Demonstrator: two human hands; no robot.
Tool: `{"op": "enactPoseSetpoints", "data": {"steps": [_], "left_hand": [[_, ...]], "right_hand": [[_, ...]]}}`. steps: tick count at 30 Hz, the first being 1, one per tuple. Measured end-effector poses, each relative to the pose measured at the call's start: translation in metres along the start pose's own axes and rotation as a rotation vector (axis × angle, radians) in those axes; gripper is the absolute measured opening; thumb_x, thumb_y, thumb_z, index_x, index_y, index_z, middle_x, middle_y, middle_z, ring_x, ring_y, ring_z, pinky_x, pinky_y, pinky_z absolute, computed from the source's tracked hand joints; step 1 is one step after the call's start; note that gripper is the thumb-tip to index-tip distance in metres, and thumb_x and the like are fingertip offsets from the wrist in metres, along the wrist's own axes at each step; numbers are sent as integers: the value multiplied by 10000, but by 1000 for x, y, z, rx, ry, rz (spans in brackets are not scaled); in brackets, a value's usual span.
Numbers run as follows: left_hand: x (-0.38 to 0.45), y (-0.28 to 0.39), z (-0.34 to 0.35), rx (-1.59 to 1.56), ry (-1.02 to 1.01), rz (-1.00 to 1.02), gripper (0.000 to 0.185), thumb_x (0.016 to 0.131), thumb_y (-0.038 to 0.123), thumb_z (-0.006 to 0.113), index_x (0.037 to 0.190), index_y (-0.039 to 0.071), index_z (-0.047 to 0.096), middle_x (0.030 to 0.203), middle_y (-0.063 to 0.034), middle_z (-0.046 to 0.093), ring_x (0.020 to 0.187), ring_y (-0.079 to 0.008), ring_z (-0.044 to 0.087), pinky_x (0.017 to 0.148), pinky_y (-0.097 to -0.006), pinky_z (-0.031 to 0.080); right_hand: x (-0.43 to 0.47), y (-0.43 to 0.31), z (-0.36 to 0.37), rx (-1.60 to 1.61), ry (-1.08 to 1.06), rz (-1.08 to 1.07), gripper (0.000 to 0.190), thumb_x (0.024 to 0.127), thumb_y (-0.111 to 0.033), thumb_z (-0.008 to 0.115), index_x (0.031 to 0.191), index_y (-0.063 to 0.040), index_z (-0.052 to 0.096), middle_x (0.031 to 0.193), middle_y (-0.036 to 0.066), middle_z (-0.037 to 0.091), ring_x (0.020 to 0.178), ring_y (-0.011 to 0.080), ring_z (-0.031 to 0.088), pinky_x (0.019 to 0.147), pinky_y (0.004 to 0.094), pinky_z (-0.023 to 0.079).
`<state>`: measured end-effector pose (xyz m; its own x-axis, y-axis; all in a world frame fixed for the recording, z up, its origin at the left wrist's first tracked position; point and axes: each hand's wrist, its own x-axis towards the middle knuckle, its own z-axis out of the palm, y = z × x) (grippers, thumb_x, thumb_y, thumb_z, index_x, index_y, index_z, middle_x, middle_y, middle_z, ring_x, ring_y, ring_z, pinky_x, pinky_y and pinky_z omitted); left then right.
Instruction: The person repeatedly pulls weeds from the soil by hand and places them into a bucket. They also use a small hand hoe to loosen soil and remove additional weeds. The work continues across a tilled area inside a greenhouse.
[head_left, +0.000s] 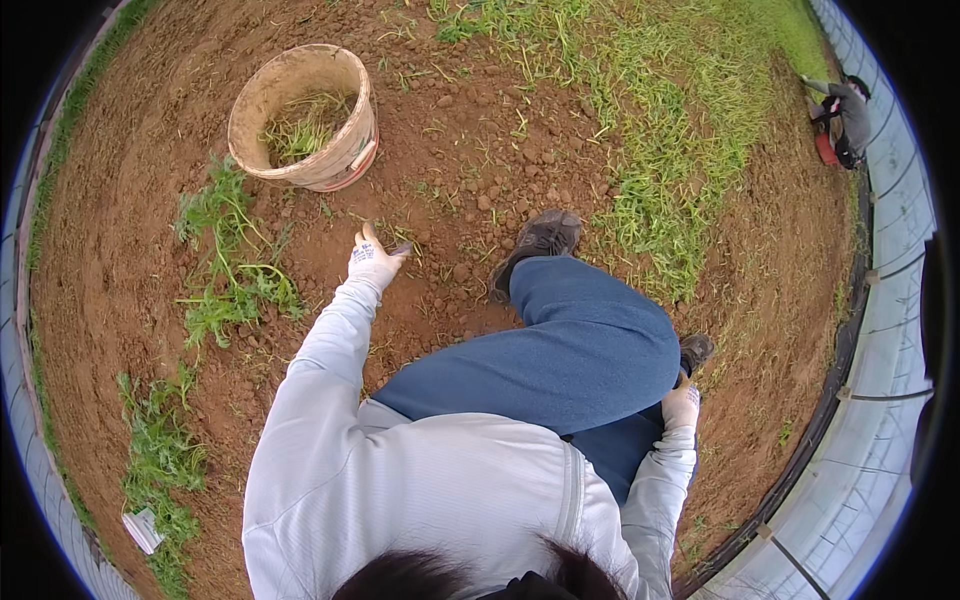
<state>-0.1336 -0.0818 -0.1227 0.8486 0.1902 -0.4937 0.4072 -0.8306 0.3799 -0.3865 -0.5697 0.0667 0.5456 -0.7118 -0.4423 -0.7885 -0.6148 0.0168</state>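
Observation:
My left hand (375, 256), in a pale work glove with printing on its back, reaches over bare soil (420, 292). Its thumb stands away from the fingers, dark at the tip, and nothing shows held. Just beyond it sits a dirty plastic bucket (358, 154) with plant cuttings (304, 127) inside. To the left of that hand lies a heap of leafy green plants (232, 277). My right hand (680, 405), also gloved, is down beside my bent leg (555, 337); the leg hides its fingertips, so its grip is unclear.
Cut greens (667, 172) cover the ground ahead to the right. Another leafy heap (161, 442), with a white object (142, 529) on it, lies left. A crouching person (847, 120) works far off beside the plastic-sheet greenhouse wall (885, 300). My shoe (551, 234) rests on soil.

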Motion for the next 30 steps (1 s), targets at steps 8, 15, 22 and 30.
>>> {"op": "enactPoseSetpoints", "data": {"steps": [8,15,22,30], "left_hand": [[53,-5,95,-93,-96,-118,564,952,300,525,1426,39,366,1265,-211,585,1120,-364,597,917,-427,490],[118,-66,63,-186,-65,-70,529,904,188,641,1374,35,452,1183,-109,641,1013,-204,618,828,-307,501],[43,16,-118,-676,171,511,376,914,79,587,1261,-22,483,1150,-153,597,1056,-220,577,917,-309,451],[94,34,-196,211,553,138,951,834,631,569,1495,43,219,1449,-262,353,1302,-420,403,1059,-497,352]], "right_hand": [[-10,-10,-9,-47,3,29,597,824,-487,604,1221,-41,616,1164,177,652,1085,319,624,933,393,482],[14,-35,1,-55,69,-5,524,843,-449,603,1237,-105,617,1117,153,673,1051,317,633,906,408,495],[22,11,2,0,-13,17,464,850,-425,603,1190,-113,648,1100,170,675,1043,321,638,900,406,499],[46,1,-29,-189,-240,54,391,795,-338,628,1024,-35,719,1121,210,660,1073,332,633,896,391,512]]}}
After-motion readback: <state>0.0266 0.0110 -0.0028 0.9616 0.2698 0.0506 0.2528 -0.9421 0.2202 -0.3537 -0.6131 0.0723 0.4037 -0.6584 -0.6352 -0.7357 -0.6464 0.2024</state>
